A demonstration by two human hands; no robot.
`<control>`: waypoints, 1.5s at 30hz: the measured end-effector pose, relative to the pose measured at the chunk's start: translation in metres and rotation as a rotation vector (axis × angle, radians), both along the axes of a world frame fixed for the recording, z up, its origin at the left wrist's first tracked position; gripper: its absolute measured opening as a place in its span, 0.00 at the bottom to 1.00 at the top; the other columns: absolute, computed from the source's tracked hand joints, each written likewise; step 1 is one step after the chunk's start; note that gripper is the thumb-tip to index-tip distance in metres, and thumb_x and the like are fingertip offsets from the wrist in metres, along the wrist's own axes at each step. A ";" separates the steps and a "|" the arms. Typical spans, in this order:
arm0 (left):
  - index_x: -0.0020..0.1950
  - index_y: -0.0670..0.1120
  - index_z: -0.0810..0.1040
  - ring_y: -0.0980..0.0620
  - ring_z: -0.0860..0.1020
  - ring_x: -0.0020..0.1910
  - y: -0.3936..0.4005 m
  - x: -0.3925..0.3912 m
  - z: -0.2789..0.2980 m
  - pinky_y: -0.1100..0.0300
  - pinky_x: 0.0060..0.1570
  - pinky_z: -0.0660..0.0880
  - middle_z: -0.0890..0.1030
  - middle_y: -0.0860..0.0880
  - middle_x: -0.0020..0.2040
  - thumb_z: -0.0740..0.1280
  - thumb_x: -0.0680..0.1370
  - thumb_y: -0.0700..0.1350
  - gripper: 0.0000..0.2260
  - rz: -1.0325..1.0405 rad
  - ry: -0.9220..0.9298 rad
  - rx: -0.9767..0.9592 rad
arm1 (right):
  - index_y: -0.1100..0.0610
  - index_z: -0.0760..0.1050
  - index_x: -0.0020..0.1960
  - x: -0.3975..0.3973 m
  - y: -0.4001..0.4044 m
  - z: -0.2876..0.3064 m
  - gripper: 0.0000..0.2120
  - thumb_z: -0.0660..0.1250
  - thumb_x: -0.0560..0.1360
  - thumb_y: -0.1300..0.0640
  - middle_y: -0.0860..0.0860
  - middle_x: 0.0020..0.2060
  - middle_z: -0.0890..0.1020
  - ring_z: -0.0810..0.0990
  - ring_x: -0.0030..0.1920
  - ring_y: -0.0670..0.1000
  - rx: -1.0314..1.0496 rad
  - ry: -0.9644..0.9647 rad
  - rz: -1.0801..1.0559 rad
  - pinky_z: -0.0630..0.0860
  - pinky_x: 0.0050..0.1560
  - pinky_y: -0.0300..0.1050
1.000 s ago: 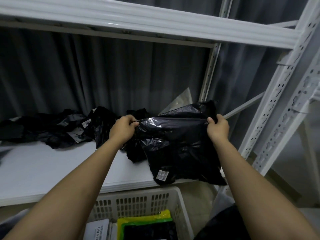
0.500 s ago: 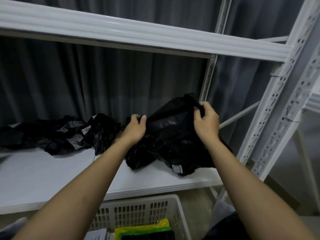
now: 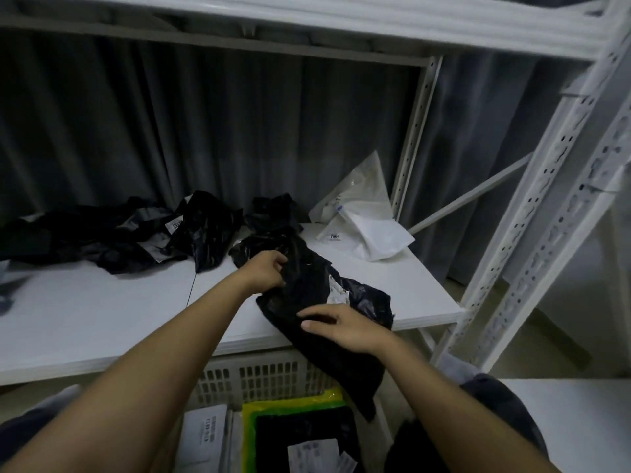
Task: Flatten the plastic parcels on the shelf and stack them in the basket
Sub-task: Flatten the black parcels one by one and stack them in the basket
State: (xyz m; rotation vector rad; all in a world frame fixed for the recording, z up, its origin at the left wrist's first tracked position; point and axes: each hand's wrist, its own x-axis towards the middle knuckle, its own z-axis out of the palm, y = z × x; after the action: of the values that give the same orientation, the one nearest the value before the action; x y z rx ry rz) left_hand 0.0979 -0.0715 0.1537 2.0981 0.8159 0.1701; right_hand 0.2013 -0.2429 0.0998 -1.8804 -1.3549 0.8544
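A black plastic parcel (image 3: 317,295) with a white label lies on the white shelf (image 3: 102,315) and droops over its front edge. My left hand (image 3: 266,271) grips the parcel's upper left part with curled fingers. My right hand (image 3: 338,327) rests on its lower part, fingers stretched out flat. Below the shelf stands the white slotted basket (image 3: 259,373), holding flat parcels: a white one (image 3: 203,438), a yellow-green one (image 3: 273,409) and a black one with a label (image 3: 307,435).
More crumpled black parcels (image 3: 112,233) lie along the back left of the shelf. A clear and white parcel (image 3: 365,220) leans at the back right. White perforated uprights (image 3: 532,240) stand on the right, with another shelf board (image 3: 307,18) overhead and grey curtains behind.
The black parcel, held up in both hands before, now lies on the shelf, hanging over its front edge. My right hand has let go and lies flat on it. The view has tilted down.
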 end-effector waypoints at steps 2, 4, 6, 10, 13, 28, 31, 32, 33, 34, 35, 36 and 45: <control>0.67 0.40 0.71 0.48 0.77 0.46 0.009 -0.012 -0.019 0.60 0.46 0.72 0.78 0.45 0.49 0.69 0.74 0.36 0.21 0.039 0.009 0.044 | 0.51 0.76 0.64 0.006 -0.001 -0.016 0.16 0.65 0.79 0.48 0.43 0.62 0.76 0.71 0.64 0.41 -0.058 0.029 -0.059 0.64 0.64 0.36; 0.67 0.42 0.71 0.46 0.77 0.49 0.017 -0.023 -0.035 0.59 0.49 0.72 0.78 0.44 0.53 0.68 0.75 0.38 0.20 0.083 0.005 0.068 | 0.53 0.78 0.62 0.016 -0.001 -0.033 0.14 0.64 0.79 0.51 0.46 0.62 0.77 0.73 0.64 0.45 -0.071 -0.035 -0.186 0.67 0.64 0.39; 0.67 0.45 0.70 0.46 0.78 0.47 0.024 -0.032 -0.048 0.57 0.46 0.72 0.78 0.44 0.50 0.67 0.76 0.39 0.19 0.113 0.007 0.069 | 0.56 0.78 0.61 0.028 -0.002 -0.048 0.13 0.64 0.79 0.54 0.50 0.62 0.78 0.75 0.64 0.49 -0.088 -0.077 -0.323 0.68 0.63 0.40; 0.72 0.46 0.65 0.44 0.77 0.49 0.035 -0.043 -0.069 0.57 0.46 0.71 0.78 0.44 0.50 0.66 0.76 0.40 0.25 0.157 0.064 0.081 | 0.59 0.74 0.65 0.039 -0.003 -0.062 0.15 0.63 0.79 0.58 0.53 0.64 0.76 0.73 0.65 0.52 -0.121 -0.054 -0.462 0.66 0.60 0.38; 0.75 0.44 0.59 0.40 0.76 0.58 0.043 -0.044 -0.082 0.54 0.53 0.71 0.76 0.39 0.60 0.64 0.76 0.38 0.28 0.187 0.150 0.086 | 0.62 0.70 0.68 0.046 0.004 -0.071 0.18 0.62 0.79 0.61 0.54 0.63 0.74 0.71 0.66 0.54 -0.071 -0.037 -0.531 0.64 0.58 0.34; 0.69 0.41 0.63 0.37 0.72 0.62 0.063 0.006 -0.112 0.50 0.57 0.70 0.69 0.37 0.64 0.61 0.77 0.39 0.20 0.122 0.440 0.288 | 0.58 0.51 0.77 0.101 0.045 -0.125 0.31 0.59 0.77 0.64 0.60 0.67 0.68 0.63 0.68 0.62 -0.265 -0.367 -0.674 0.58 0.68 0.51; 0.72 0.41 0.58 0.38 0.64 0.67 0.054 0.031 -0.112 0.49 0.62 0.66 0.63 0.39 0.67 0.62 0.75 0.40 0.26 0.148 0.457 0.436 | 0.53 0.64 0.72 0.109 0.049 -0.129 0.23 0.59 0.78 0.62 0.56 0.63 0.72 0.66 0.65 0.59 -0.298 -0.476 -0.710 0.63 0.63 0.54; 0.74 0.41 0.56 0.39 0.61 0.69 0.052 0.039 -0.112 0.49 0.66 0.63 0.61 0.39 0.69 0.63 0.74 0.41 0.30 0.176 0.420 0.564 | 0.51 0.68 0.69 0.114 0.050 -0.130 0.21 0.58 0.78 0.63 0.55 0.61 0.74 0.67 0.64 0.58 -0.296 -0.498 -0.712 0.63 0.63 0.54; 0.75 0.41 0.55 0.39 0.59 0.71 0.051 0.046 -0.112 0.48 0.69 0.59 0.61 0.39 0.70 0.64 0.72 0.42 0.33 0.202 0.348 0.699 | 0.51 0.71 0.67 0.118 0.050 -0.128 0.20 0.58 0.78 0.63 0.54 0.59 0.74 0.68 0.63 0.58 -0.291 -0.521 -0.713 0.63 0.62 0.54; 0.75 0.40 0.56 0.39 0.58 0.72 0.052 0.054 -0.112 0.47 0.71 0.55 0.61 0.39 0.71 0.64 0.71 0.42 0.34 0.202 0.279 0.796 | 0.51 0.72 0.66 0.125 0.050 -0.126 0.19 0.59 0.77 0.63 0.55 0.58 0.74 0.68 0.62 0.58 -0.286 -0.549 -0.722 0.63 0.61 0.54; 0.76 0.40 0.57 0.39 0.57 0.73 0.052 0.064 -0.112 0.45 0.73 0.52 0.61 0.39 0.72 0.64 0.72 0.42 0.33 0.177 0.220 0.844 | 0.52 0.73 0.65 0.133 0.048 -0.123 0.18 0.59 0.77 0.63 0.55 0.57 0.74 0.69 0.61 0.59 -0.281 -0.582 -0.745 0.64 0.60 0.54; 0.76 0.42 0.57 0.40 0.55 0.74 0.053 0.072 -0.110 0.44 0.73 0.49 0.59 0.40 0.74 0.62 0.73 0.43 0.32 0.120 0.195 0.861 | 0.53 0.74 0.64 0.140 0.048 -0.118 0.17 0.59 0.77 0.62 0.56 0.57 0.74 0.69 0.60 0.59 -0.267 -0.609 -0.778 0.63 0.60 0.54; 0.76 0.46 0.55 0.45 0.44 0.77 0.072 0.121 -0.109 0.40 0.72 0.34 0.55 0.46 0.78 0.50 0.82 0.49 0.23 -0.195 0.528 1.008 | 0.55 0.75 0.63 0.208 0.056 -0.056 0.20 0.60 0.73 0.66 0.56 0.57 0.76 0.68 0.61 0.59 -0.093 -0.941 -0.835 0.56 0.62 0.53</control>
State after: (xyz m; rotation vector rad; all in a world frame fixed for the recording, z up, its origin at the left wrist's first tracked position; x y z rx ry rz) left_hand 0.2185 0.0004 0.0442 3.2460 0.9199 -0.1239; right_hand 0.4092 -0.1869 0.0433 -2.7259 -0.7776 -0.4598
